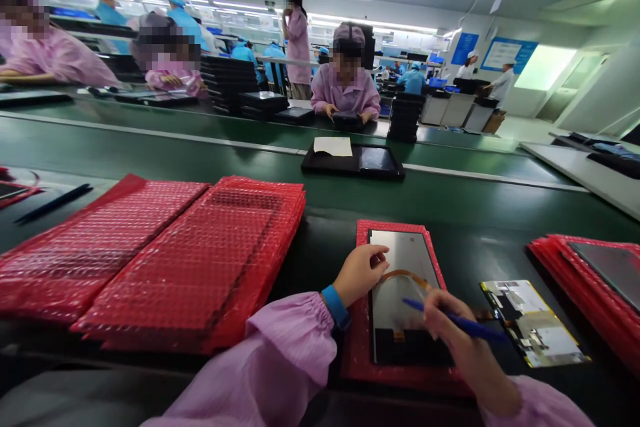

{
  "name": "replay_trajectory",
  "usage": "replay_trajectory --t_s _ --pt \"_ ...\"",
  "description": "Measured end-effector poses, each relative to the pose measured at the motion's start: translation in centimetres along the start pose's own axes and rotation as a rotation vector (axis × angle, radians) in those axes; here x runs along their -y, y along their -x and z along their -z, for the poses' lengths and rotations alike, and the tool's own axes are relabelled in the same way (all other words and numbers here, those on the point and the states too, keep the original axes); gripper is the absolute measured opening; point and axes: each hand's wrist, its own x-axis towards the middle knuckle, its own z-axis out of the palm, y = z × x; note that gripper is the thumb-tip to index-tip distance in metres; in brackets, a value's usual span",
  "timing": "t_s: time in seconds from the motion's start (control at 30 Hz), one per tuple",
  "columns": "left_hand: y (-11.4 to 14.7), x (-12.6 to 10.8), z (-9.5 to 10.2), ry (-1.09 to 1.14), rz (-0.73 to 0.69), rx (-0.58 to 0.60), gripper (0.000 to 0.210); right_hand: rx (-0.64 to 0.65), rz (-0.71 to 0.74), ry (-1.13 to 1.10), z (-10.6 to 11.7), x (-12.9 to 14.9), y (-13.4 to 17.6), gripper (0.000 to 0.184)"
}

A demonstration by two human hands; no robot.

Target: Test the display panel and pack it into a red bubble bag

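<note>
A flat display panel (pixel 400 250), silver with a dark lower band, lies on a red bubble-wrap sleeve (pixel 357 360). My left hand (pixel 361 273), with a blue band at the wrist, is over the panel's left edge, fingers curled together at one end of a thin orange ribbon cable (pixel 405 273). The cable arcs across the panel towards my right hand (pixel 450 323). That hand is closed around a blue pen-shaped pointed tool (pixel 470 327), its tip over the panel. To the right lies a circuit-like panel (pixel 537 323) with silver and yellow parts.
Large stacks of red bubble-wrap sleeves (pixel 200 267) lie on the left, with more sleeves (pixel 590 287) at far right. A dark slim tool (pixel 53 203) rests at far left. Ahead is a black tray (pixel 330 163) with paper. Co-workers in pink sit across the green bench (pixel 240 160).
</note>
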Motion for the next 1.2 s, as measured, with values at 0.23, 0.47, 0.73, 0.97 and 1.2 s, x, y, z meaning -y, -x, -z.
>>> replay_trajectory --t_s 0.23,0.47,0.73,0.97,1.2 --pt "-0.1 0.6 0.1 -0.033 -0.017 -0.016 0.019 -0.121 -0.079 0.101 -2.8 -2.7 0.4 0.053" --pt "0.0 0.3 0.2 -0.043 -0.027 -0.023 0.017 -0.109 -0.04 0.228 -2.8 -2.7 0.9 0.054" --pt "0.0 0.4 0.2 -0.036 -0.024 -0.019 0.019 -0.107 0.02 0.301 -2.7 -3.0 0.7 0.055" --pt "0.0 0.4 0.4 -0.045 -0.023 -0.021 0.02 -0.142 0.108 0.357 -2.6 -2.5 1.6 0.052" --pt "0.0 0.4 0.4 -0.035 -0.016 -0.015 0.019 -0.332 0.326 0.621 6.4 -0.3 -3.9 0.024"
